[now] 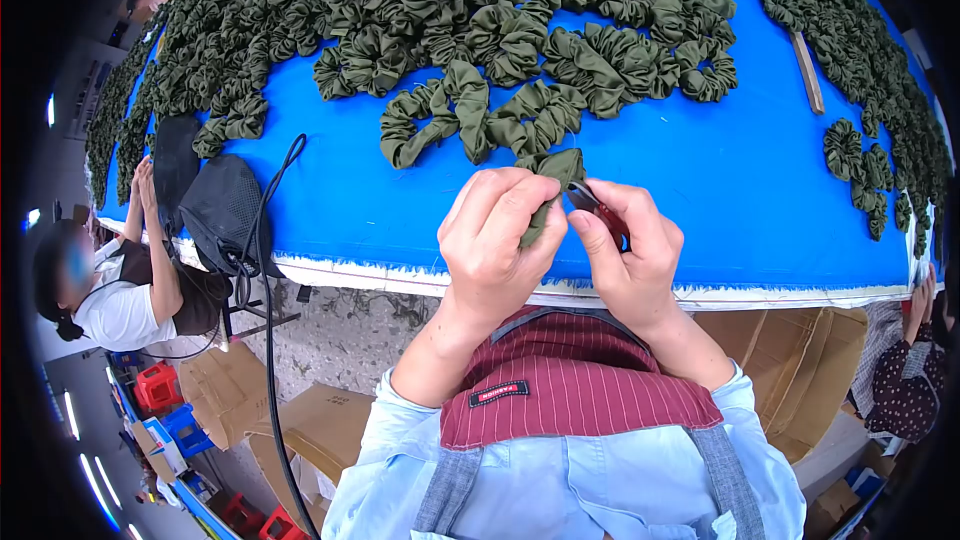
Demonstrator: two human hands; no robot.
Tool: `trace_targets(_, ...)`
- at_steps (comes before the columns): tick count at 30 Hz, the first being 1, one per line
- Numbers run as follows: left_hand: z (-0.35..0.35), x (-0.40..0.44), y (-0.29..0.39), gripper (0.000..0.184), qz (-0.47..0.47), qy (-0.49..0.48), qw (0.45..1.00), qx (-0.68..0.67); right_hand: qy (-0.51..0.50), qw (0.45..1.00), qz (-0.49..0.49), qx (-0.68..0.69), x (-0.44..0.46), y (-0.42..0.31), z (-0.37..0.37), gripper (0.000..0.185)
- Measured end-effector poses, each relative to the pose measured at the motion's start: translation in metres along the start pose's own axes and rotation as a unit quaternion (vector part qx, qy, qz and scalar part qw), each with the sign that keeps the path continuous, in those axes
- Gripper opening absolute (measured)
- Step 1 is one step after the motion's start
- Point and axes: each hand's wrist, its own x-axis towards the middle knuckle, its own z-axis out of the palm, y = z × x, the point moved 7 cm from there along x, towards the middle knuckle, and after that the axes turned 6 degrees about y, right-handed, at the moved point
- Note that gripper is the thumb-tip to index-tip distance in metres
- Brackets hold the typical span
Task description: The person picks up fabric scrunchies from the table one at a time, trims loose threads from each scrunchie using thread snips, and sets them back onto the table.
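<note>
Cloth gathered into a dark green scrunchie [562,166] sits over the blue-covered table [370,220], pinched in our left hand [500,230]; our right hand [640,250] grips small red-handled snips [607,218]. We judge the scrunchie light, soft and limp, best pinched close beside the blades.

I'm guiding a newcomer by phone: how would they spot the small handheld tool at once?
Start at the blue tabletop, near edge, middle. There the right hand grips the small tool, beside the green scrunchie in the left hand. Its red colour sets it apart from the all-green scrunchies around.
</note>
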Motion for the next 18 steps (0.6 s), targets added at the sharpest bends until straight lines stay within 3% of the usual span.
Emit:
trace_targets(4, 0.000, 0.001, 0.002, 0.027, 0.000, -0.004, 1.000, -0.001, 0.005, 0.998, -0.055, -0.028, 0.001, -0.004, 0.002, 0.025)
trace_targets(8, 0.001, 0.000, 0.001, 0.024, 0.015, -0.003, 1.000, 0.008, 0.002, 1.000, -0.012, -0.007, 0.001, 0.004, -0.002, 0.023)
trace_targets(9, 0.000, 0.000, 0.001, 0.024, 0.016, -0.004, 1.000, 0.007, 0.041, 0.989, 0.090, 0.111, 0.000, 0.016, -0.009, 0.021)
trace_targets(10, -0.001, 0.001, -0.004, 0.022, -0.021, -0.009, 1.000, -0.009, 0.077, 0.953, 0.188, 0.226, -0.002, 0.026, -0.012, 0.020)
trace_targets(11, -0.002, 0.000, -0.009, 0.021, -0.057, -0.014, 0.998, -0.024, 0.077, 0.953, 0.188, 0.226, 0.003, 0.027, -0.015, 0.020)
trace_targets(12, -0.003, -0.001, -0.013, 0.019, -0.094, -0.018, 0.995, -0.039, 0.168, 0.879, 0.249, 0.370, 0.008, 0.039, -0.022, 0.017)
trace_targets(13, -0.003, -0.002, -0.017, 0.018, -0.131, -0.023, 0.990, -0.054, 0.252, 0.772, 0.301, 0.499, 0.006, 0.049, -0.025, 0.015)
trace_targets(14, -0.004, -0.002, -0.016, 0.018, -0.131, -0.022, 0.990, -0.055, 0.252, 0.772, 0.300, 0.500, 0.006, 0.050, -0.026, 0.015)
trace_targets(15, -0.003, -0.006, -0.025, 0.016, -0.212, -0.011, 0.969, -0.126, 0.209, 0.762, 0.328, 0.517, 0.006, 0.050, -0.020, 0.016)
trace_targets(18, 0.009, -0.025, -0.045, 0.012, -0.438, 0.022, 0.837, -0.326, 0.077, 0.719, 0.408, 0.557, 0.000, 0.049, 0.000, 0.017)
